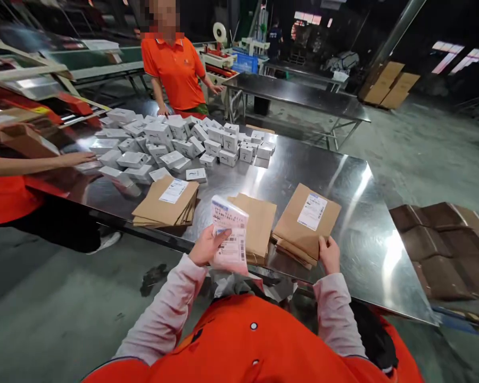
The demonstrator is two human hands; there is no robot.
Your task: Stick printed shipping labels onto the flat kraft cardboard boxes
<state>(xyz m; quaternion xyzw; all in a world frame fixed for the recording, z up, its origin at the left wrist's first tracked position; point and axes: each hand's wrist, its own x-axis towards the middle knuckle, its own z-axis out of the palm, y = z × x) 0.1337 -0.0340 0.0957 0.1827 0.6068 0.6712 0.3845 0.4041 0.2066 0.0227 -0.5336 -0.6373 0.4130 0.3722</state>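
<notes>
At the steel desk (355,223), the left hand (206,246) gripped a labelled plastic mailer (230,234) firmly in its fingers. The right hand (329,255) rested its fingers on a cardboard mailer (303,223); whether they gripped it was unclear.

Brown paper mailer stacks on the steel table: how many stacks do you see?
3. One stack is at left; one stack is in the middle, behind the packet in the left hand; one stack is at right, by the right hand.
</notes>
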